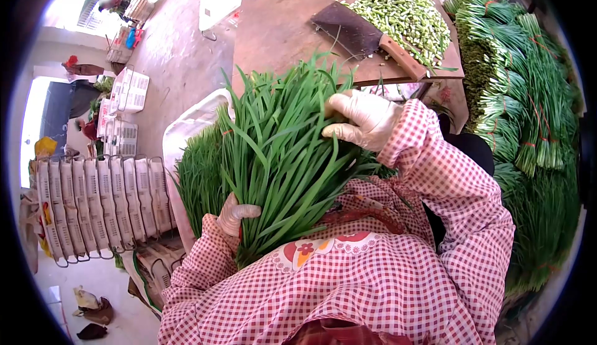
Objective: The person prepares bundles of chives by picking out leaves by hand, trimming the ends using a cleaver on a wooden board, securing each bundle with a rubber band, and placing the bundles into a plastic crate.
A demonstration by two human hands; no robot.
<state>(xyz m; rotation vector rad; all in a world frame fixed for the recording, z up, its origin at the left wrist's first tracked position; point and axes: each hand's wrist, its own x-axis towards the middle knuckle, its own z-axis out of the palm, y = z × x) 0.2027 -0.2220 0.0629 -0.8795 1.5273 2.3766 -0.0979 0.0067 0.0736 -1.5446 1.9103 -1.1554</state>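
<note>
A large loose bunch of garlic chives (280, 140), long flat green leaves fanned upward, leans against my front. My left hand (239, 214), in a pale thin glove, wraps round the lower left side of this bunch. At the upper right of the leaves is my right hand (367, 118), gloved too, its fingers and thumb curled round some leaf blades at the bunch's edge. Behind my left hand, more chives (202, 165) stand in a white plastic crate (193, 118). Leaves hide the fingertips of my left hand in part.
A wooden board (273, 28) ahead carries a cleaver (354, 31) with a wooden handle and a heap of chopped stem pieces (404, 9). Tied chive bundles (522, 90) are piled along the right. Stacked white crates (106, 202) stand at the left, with more crates (130, 90) behind.
</note>
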